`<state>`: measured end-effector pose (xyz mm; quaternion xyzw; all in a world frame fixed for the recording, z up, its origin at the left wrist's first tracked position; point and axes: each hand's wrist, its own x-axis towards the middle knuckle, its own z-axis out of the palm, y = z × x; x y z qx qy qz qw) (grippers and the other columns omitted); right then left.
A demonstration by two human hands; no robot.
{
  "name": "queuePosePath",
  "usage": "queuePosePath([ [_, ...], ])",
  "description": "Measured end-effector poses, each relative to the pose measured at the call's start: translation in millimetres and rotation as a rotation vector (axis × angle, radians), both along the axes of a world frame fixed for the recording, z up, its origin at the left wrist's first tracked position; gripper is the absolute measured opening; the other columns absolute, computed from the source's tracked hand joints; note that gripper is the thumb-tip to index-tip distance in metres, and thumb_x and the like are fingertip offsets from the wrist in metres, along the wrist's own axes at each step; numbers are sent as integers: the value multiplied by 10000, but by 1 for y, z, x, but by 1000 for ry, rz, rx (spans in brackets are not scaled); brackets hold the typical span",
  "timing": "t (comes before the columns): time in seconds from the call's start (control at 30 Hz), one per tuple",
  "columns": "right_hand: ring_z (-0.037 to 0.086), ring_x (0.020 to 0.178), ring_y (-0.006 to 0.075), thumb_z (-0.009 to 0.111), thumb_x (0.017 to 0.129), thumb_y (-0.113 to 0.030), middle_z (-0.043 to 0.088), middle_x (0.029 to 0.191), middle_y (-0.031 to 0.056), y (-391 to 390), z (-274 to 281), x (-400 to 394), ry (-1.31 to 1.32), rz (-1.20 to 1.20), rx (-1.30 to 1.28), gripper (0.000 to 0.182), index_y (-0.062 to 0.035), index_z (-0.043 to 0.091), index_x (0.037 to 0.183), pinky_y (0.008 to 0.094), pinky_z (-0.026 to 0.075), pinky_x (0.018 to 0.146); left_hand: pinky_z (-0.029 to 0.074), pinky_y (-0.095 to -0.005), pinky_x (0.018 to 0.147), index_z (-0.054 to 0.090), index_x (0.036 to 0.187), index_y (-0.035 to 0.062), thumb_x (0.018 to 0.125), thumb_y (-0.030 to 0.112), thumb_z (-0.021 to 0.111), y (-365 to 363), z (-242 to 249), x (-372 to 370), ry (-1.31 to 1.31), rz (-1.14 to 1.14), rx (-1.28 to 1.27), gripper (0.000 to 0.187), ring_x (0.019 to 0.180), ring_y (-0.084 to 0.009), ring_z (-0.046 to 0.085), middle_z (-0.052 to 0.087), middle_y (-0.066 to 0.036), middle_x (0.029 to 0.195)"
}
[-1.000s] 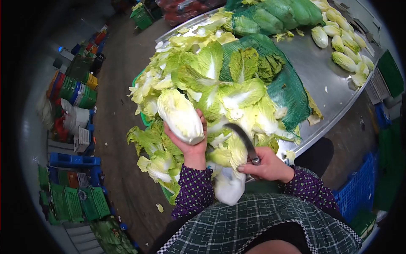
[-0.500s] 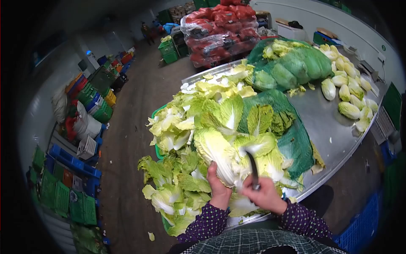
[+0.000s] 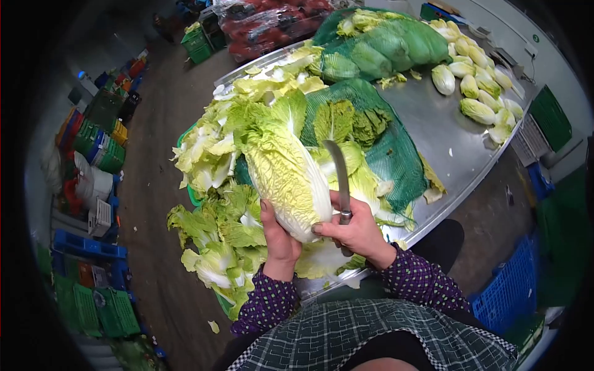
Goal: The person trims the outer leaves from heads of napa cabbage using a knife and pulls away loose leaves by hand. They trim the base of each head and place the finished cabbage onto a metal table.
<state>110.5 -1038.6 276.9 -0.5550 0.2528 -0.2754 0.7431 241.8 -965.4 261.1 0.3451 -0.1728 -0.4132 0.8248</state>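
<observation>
A napa cabbage (image 3: 284, 179) is tilted over the table edge, its base toward me and its leafy top pointing away. My left hand (image 3: 281, 244) supports its lower left side, thumb along the leaves. With my right hand (image 3: 356, 229) I grip a curved knife (image 3: 341, 176), blade pointing up and away, while the thumb presses on the cabbage's base. Loose outer leaves (image 3: 232, 244) are heaped to the left, and more leaves (image 3: 362, 170) lie behind the knife. A green mesh sack (image 3: 399, 170) lies flat just beyond.
On the metal table (image 3: 427, 111), a full green mesh sack (image 3: 390, 52) of cabbages stands at the back. Several trimmed cabbages (image 3: 479, 111) lie at the right. Red sacks (image 3: 272, 28) are stacked behind. Crates (image 3: 108, 309) line the left wall; a blue crate (image 3: 507, 281) stands at right.
The cabbage has turned more upright and shows its yellow leafy side. My right hand has moved from cutting near the base to touching it with the thumb. The view has shifted down and right.
</observation>
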Motion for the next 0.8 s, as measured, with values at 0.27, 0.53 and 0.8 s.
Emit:
queuePosePath([
  [0.27, 540, 617, 42, 779, 750, -183, 639, 810, 19, -8, 16, -7, 111, -44, 10, 439, 45, 593, 1075, 187, 433, 552, 443, -401, 980, 342, 1351, -33, 800, 433, 615, -3, -12, 3, -120, -161, 95, 771, 1147, -288, 532, 487, -170, 1302],
  [0.53, 593, 702, 80, 784, 736, -189, 657, 836, 35, 20, 2, -5, 10, -105, -147, 382, 16, 623, 1015, 228, 480, 630, 468, -387, 928, 407, 1296, -69, 851, 301, 578, -18, -18, 11, -142, 277, 156, 604, 1080, -266, 573, 541, -180, 1223],
  [0.8, 629, 859, 298, 812, 682, -323, 624, 962, 192, -7, -17, 2, 281, -190, -731, 695, 55, 541, 1199, 334, 499, 760, 405, -371, 985, 391, 1321, -41, 921, 358, 518, -9, 4, 14, -149, 357, 262, 579, 1159, -234, 506, 492, -142, 1295],
])
